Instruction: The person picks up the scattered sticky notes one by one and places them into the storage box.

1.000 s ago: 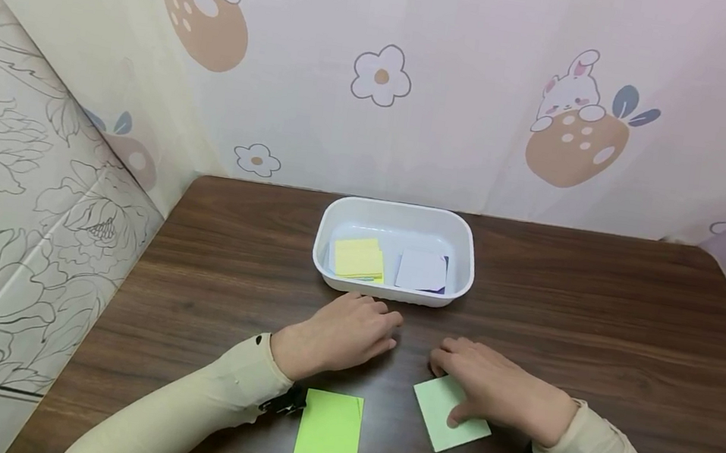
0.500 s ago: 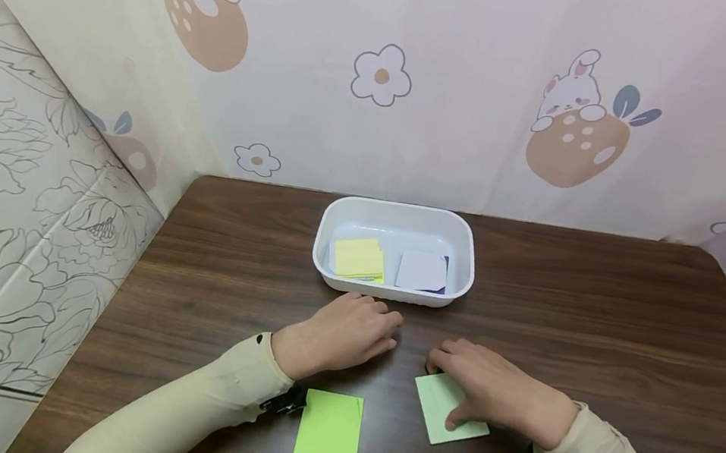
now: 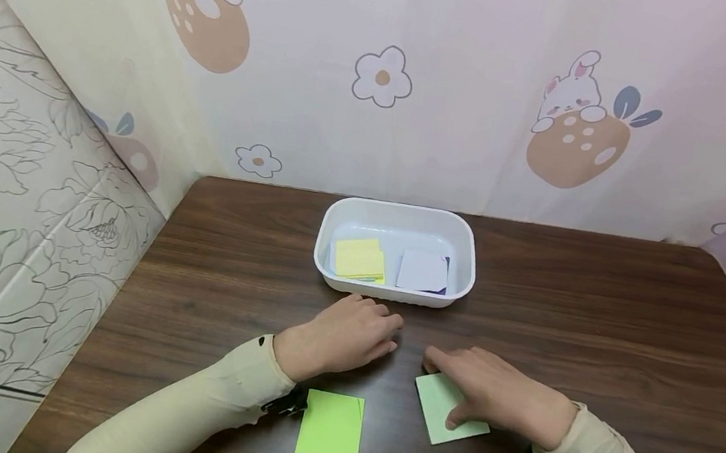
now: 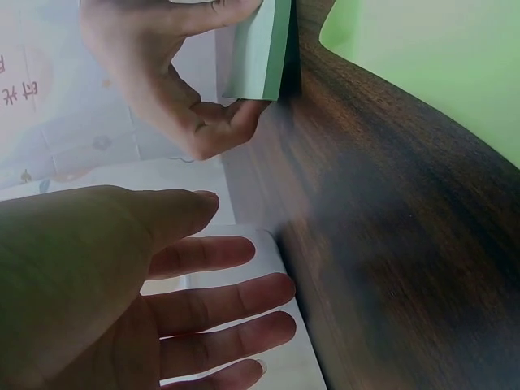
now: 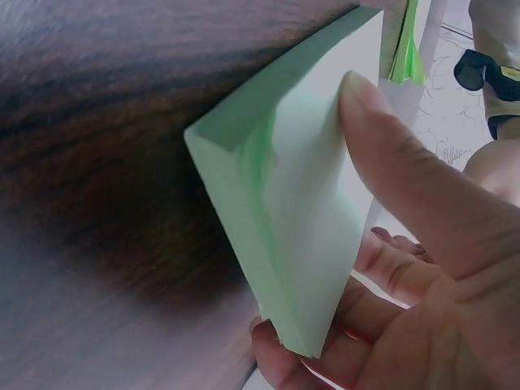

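Observation:
A pale green sticky note pad (image 3: 438,412) lies near the table, its near edge tilted in the head view. My right hand (image 3: 496,389) holds it, with the thumb on the top face and the curled fingers at its far edge; the right wrist view shows the thick pad (image 5: 313,187) between thumb and fingers. To the left, my left hand (image 3: 343,335) hovers or rests just in front of the white tray, fingers loosely bent with nothing in them. Below that hand lies a bright green sticky note pad (image 3: 329,430), partly beside a black wrist strap.
The white plastic tray (image 3: 389,293) stands at the back of the brown wooden table (image 3: 600,311). Inside are yellow sticky notes (image 3: 359,259) on the left and pale lilac notes (image 3: 422,271) on the right. A patterned curtain (image 3: 460,117) hangs behind.
The pale green pad's near corner has shifted slightly up in my right hand. Its fingers have moved a little left along the far edge. The left hand stays still.

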Tool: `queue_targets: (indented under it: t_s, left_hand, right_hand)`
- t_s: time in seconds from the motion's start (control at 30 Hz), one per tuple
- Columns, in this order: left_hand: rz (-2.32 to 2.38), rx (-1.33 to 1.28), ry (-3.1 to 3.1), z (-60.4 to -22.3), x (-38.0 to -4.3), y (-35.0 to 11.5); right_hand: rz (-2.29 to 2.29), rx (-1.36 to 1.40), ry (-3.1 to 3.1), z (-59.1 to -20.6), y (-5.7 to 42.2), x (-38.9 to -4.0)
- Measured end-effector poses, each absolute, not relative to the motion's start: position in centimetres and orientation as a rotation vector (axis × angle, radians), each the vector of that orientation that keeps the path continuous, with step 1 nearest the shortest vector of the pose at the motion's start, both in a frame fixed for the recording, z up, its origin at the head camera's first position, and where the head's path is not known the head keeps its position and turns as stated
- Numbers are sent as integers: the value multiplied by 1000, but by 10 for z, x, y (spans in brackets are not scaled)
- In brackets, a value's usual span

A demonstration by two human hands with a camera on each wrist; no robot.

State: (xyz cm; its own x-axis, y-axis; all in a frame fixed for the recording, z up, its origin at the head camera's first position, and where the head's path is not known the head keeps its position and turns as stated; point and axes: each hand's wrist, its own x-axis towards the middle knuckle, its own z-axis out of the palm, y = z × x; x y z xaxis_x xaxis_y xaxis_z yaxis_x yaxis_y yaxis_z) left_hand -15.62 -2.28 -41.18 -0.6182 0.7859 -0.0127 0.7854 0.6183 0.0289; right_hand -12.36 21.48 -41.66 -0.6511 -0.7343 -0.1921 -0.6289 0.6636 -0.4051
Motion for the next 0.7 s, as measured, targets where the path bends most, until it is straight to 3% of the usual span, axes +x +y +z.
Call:
queue_targets:
  t_s: [0.7]
  left_hand:
    - [60, 1368, 2798, -413, -160, -18]
  right_hand:
    - [-534, -1168, 2657, -398, 227, -138]
